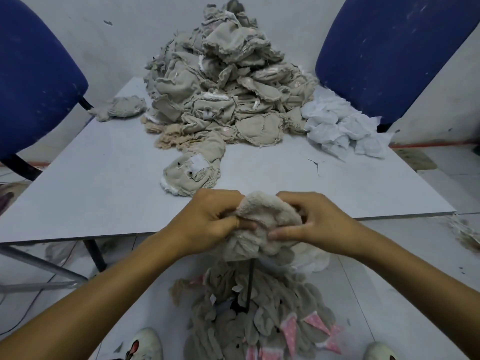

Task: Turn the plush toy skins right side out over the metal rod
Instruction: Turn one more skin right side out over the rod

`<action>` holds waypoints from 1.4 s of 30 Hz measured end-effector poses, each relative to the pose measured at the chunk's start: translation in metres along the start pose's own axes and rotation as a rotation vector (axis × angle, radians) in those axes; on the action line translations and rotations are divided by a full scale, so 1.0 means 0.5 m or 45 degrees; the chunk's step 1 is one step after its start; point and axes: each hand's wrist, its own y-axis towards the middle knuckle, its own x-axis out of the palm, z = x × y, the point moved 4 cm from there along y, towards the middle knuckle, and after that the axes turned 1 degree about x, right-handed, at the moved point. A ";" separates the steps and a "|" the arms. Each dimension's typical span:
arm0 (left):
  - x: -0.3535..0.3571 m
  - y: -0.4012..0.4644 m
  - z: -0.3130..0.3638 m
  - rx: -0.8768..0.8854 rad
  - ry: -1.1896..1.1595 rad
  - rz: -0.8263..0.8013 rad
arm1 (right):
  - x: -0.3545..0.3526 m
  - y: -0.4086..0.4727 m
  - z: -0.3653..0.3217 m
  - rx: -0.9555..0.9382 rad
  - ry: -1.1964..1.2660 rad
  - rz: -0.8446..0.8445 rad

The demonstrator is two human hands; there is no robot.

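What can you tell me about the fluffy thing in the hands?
The skin is a beige, fluffy plush cloth, bunched into a rounded lump with gathered folds below. It sits on top of a thin dark rod that stands upright beneath it, in front of the table's near edge. The left hand and the right hand both pinch it from either side.

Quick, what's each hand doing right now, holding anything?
Left hand: closed, gripping the plush skin atop the metal rod.
Right hand: closed, pinching the same plush skin.
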 end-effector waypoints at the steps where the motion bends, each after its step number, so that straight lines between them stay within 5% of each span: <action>1: -0.001 0.000 -0.005 -0.049 -0.030 -0.018 | -0.007 -0.002 -0.004 -0.018 0.079 0.067; 7: -0.002 0.000 -0.020 -0.164 0.115 -0.254 | 0.002 -0.007 -0.030 -0.108 0.286 0.283; 12: -0.040 0.010 0.010 0.058 0.015 0.149 | -0.020 -0.007 -0.040 -0.172 0.485 0.543; 14: -0.044 0.007 0.000 0.044 0.094 0.091 | -0.023 -0.006 -0.046 -0.177 0.342 0.477; 18: 0.002 -0.008 -0.024 0.001 0.328 -0.358 | 0.030 -0.008 -0.030 -0.049 -0.068 0.338; 23: -0.030 -0.002 -0.027 -0.367 -0.298 -0.358 | 0.031 0.000 -0.015 -0.020 0.078 0.315; 26: -0.035 0.007 -0.005 -0.346 -0.493 -0.264 | 0.031 -0.002 -0.015 -0.031 0.174 0.318; 30: -0.035 0.020 0.002 -0.287 -0.297 -0.279 | 0.022 -0.004 -0.029 -0.202 0.251 0.500; 35: -0.022 0.017 -0.017 -0.309 0.049 -0.435 | 0.046 -0.001 -0.029 -0.133 -0.075 0.341; 40: -0.036 0.029 0.017 -0.249 -0.354 -0.061 | 0.015 -0.001 -0.025 -0.218 0.055 0.472; 42: -0.039 0.035 0.025 -0.178 -0.298 -0.061 | 0.010 -0.002 -0.022 -0.267 -0.029 0.473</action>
